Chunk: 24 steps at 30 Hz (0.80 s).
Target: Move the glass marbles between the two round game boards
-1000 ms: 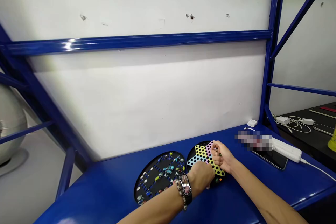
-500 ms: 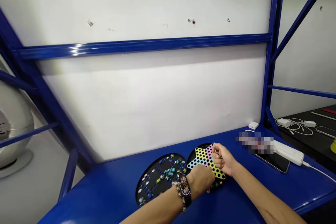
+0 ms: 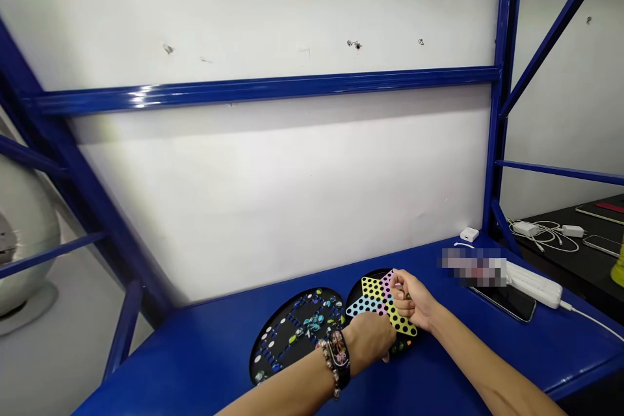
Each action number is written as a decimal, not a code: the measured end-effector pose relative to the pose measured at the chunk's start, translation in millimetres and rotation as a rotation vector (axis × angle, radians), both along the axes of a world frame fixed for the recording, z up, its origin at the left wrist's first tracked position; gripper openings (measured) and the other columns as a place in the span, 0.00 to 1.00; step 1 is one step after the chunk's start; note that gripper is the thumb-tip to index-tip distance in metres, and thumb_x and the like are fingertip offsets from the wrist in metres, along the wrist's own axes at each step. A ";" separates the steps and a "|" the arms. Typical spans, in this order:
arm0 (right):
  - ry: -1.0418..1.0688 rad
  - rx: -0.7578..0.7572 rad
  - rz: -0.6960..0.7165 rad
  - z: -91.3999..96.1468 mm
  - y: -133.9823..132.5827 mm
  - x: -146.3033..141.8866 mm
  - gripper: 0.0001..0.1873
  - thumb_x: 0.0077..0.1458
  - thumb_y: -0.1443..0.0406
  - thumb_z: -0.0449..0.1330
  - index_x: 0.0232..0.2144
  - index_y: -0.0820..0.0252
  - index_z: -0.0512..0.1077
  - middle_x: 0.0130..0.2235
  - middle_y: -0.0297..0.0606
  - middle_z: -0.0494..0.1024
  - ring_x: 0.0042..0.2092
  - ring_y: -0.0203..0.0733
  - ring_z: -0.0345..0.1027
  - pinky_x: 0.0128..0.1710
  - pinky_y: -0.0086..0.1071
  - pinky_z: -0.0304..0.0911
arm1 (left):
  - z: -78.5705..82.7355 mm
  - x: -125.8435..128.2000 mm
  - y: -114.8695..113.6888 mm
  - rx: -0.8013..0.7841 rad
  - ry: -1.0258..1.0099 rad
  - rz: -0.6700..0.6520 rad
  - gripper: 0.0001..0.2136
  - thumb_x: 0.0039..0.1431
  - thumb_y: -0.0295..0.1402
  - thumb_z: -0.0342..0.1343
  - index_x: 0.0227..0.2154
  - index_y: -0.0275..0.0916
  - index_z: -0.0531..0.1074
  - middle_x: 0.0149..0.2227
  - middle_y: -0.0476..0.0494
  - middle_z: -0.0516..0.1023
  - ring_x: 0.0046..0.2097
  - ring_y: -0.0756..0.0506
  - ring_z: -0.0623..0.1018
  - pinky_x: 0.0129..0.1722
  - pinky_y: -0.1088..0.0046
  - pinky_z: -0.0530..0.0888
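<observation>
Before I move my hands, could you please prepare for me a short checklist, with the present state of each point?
1. Right hand at the star board: ok, fingers curled at its pink point.
2. Left hand grip: cannot tell, its fingertips are hidden.
3. Star board resting in the right black tray: cannot tell; it overlaps the tray, but the support is not visible.
4. Left black tray fully visible: not ok, your left forearm covers its near part.
5. Bracelet free of the small pieces: cannot tell.
6. Phone apart from both hands: ok, it lies farther right.
</observation>
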State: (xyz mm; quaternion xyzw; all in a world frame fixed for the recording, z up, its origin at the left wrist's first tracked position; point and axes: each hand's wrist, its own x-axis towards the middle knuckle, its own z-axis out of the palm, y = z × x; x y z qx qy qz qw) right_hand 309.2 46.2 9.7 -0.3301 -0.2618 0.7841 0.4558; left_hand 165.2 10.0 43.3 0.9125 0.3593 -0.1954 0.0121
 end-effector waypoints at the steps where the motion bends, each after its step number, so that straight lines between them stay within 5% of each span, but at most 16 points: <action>1: -0.004 -0.002 0.002 0.1 -0.3 0.0 0.18 0.62 0.56 0.53 0.24 0.59 0.63 0.15 0.22 0.58 0.13 0.23 0.36 0.15 0.22 0.28 | 4.2 -0.8 -0.7 -0.003 0.026 0.016 0.09 0.53 0.37 0.67 0.33 0.36 0.81 0.34 0.36 0.82 0.35 0.37 0.82 0.31 0.66 0.77; 7: -0.010 -0.006 0.020 -1.3 0.5 -0.3 0.17 0.61 0.55 0.54 0.25 0.59 0.64 0.16 0.21 0.58 0.13 0.23 0.36 0.14 0.22 0.29 | 32.2 -8.1 -3.4 -0.154 -0.047 0.179 0.10 0.56 0.40 0.62 0.40 0.46 0.81 0.37 0.42 0.82 0.37 0.40 0.81 0.29 0.71 0.75; 13: -0.041 -0.015 0.033 0.4 -1.3 -1.1 0.14 0.60 0.62 0.53 0.22 0.59 0.62 0.16 0.22 0.58 0.13 0.24 0.36 0.14 0.22 0.29 | 48.4 -23.8 4.6 -0.278 -0.227 0.223 0.06 0.58 0.32 0.59 0.37 0.42 0.79 0.27 0.50 0.79 0.27 0.49 0.77 0.26 0.79 0.70; 18: -0.071 -0.044 0.120 1.7 -2.7 -1.6 0.12 0.55 0.67 0.53 0.20 0.60 0.62 0.16 0.24 0.58 0.13 0.23 0.37 0.13 0.22 0.28 | 66.4 -28.7 20.1 -0.179 -0.463 0.151 0.10 0.66 0.34 0.49 0.40 0.38 0.75 0.28 0.51 0.77 0.29 0.51 0.74 0.29 0.80 0.68; 21: -0.037 -0.069 0.215 0.3 -2.5 -1.7 0.17 0.58 0.60 0.54 0.19 0.59 0.60 0.16 0.25 0.59 0.13 0.24 0.37 0.13 0.21 0.28 | 66.3 -18.0 23.8 -0.086 -0.608 0.048 0.10 0.65 0.30 0.48 0.40 0.38 0.74 0.35 0.48 0.80 0.35 0.50 0.77 0.35 0.79 0.69; 24: -0.010 -0.116 0.228 -3.3 -1.2 -1.5 0.23 0.60 0.53 0.52 0.17 0.57 0.56 0.15 0.26 0.58 0.13 0.25 0.37 0.12 0.22 0.30 | 57.7 -4.0 22.2 0.037 -0.536 0.016 0.09 0.63 0.28 0.49 0.39 0.40 0.74 0.41 0.47 0.80 0.39 0.48 0.78 0.37 0.77 0.70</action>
